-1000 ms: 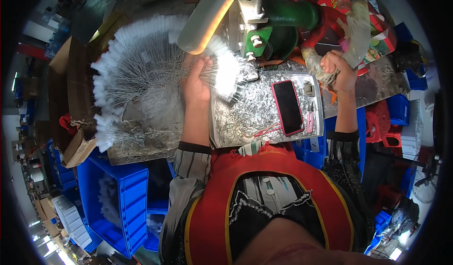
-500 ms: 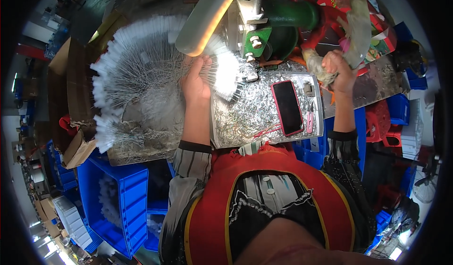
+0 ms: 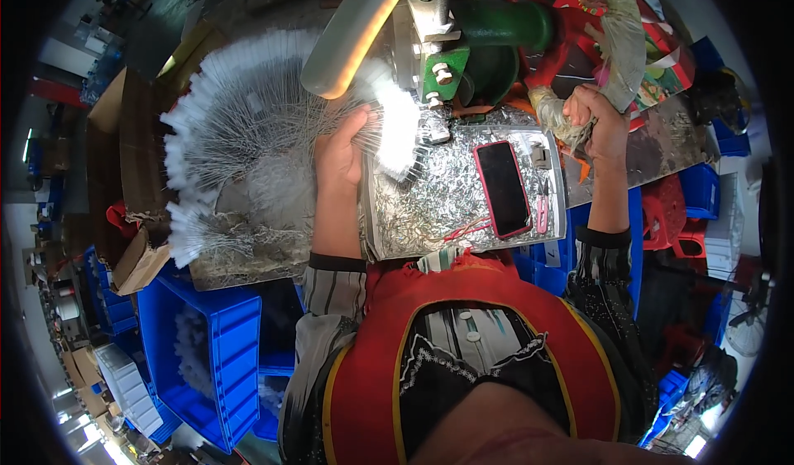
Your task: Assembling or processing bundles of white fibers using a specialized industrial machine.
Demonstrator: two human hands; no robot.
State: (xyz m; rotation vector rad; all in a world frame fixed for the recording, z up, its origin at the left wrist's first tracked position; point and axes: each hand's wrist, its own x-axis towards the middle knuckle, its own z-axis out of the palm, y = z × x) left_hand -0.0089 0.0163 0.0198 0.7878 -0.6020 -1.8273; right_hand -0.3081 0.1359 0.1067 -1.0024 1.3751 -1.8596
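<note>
My left hand (image 3: pixel 338 155) is closed around thin wire stems at the right side of a big fanned pile of white-tipped wire brushes (image 3: pixel 248 109). Bright white tips (image 3: pixel 399 138) spread out just right of its thumb, under the lamp; which stems it grips is partly hidden. On the right, my right hand (image 3: pixel 597 119) wraps around the cloth-bound lever (image 3: pixel 626 47) of a green hand press (image 3: pixel 506 25). The press's metal head (image 3: pixel 437 122) stands between my hands, beyond a foil-covered board (image 3: pixel 422 221).
A phone with a red edge (image 3: pixel 503 190) and small pink-handled snips (image 3: pixel 542 210) lie on the board. A lit lamp (image 3: pixel 354 35) overhangs the brushes. Cardboard (image 3: pixel 124 142) stands at the left, with blue bins (image 3: pixel 231 366) below the table edge.
My left hand has shifted slightly left and toward me, still among the stems. My right hand has moved a little to the right, keeping its grip on the lever.
</note>
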